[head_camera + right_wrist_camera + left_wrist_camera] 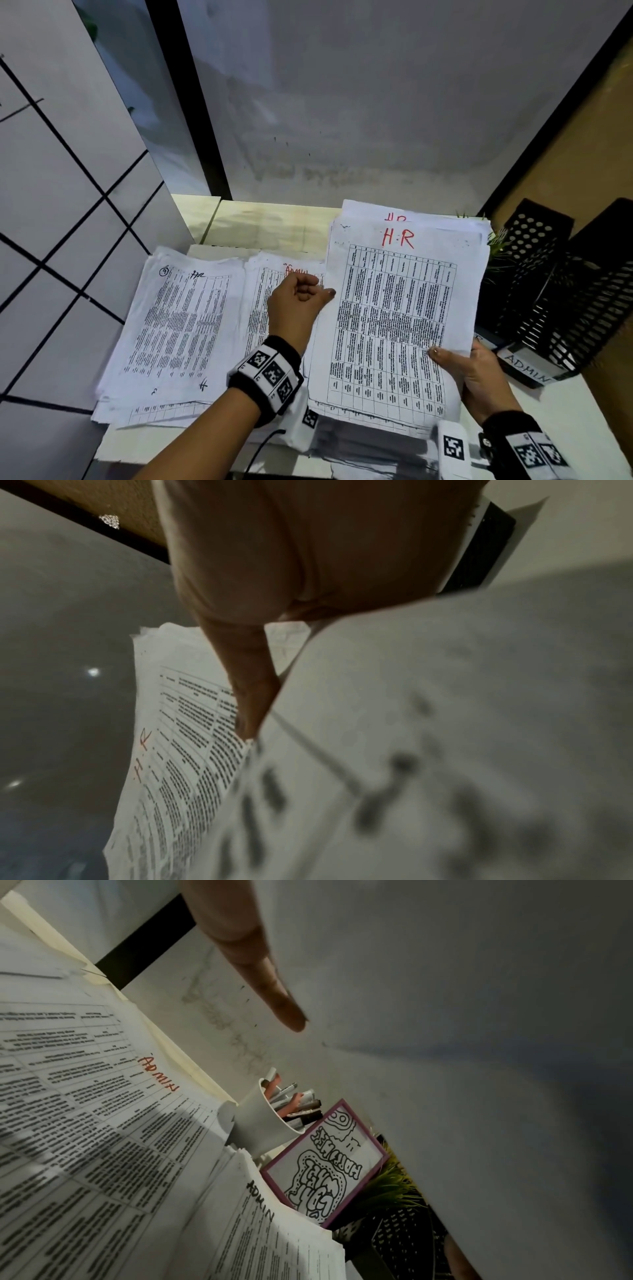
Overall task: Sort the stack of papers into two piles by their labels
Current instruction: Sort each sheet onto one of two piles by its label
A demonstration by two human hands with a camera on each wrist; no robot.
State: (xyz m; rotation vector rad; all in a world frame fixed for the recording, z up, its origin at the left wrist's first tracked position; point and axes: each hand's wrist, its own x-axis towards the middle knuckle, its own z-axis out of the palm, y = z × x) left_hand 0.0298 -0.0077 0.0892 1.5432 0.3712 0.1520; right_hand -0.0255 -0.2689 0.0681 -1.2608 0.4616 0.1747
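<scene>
A sheet marked "H.R" in red (pixel 397 308) tops a stack of papers held tilted above the desk, with another HR sheet peeking out behind it. My right hand (pixel 459 359) grips the stack's lower right edge, thumb on top. My left hand (pixel 317 291) pinches the top sheet's left edge, fingers curled. Flat on the desk lie a pile with "HR" handwritten on top (pixel 178 329) at the left and a pile marked "ADMIN" in red (pixel 263 291) in the middle, partly under my left hand. The left wrist view shows the ADMIN pile (pixel 103 1110) from low down.
Black mesh trays (pixel 555 291), one with an "ADMIN" tag (pixel 527 368), stand at the right by a small green plant (pixel 498 240). Behind the papers are a white cup of pens (pixel 263 1123) and a pink-framed drawing (pixel 325 1172). A wall runs close behind the desk.
</scene>
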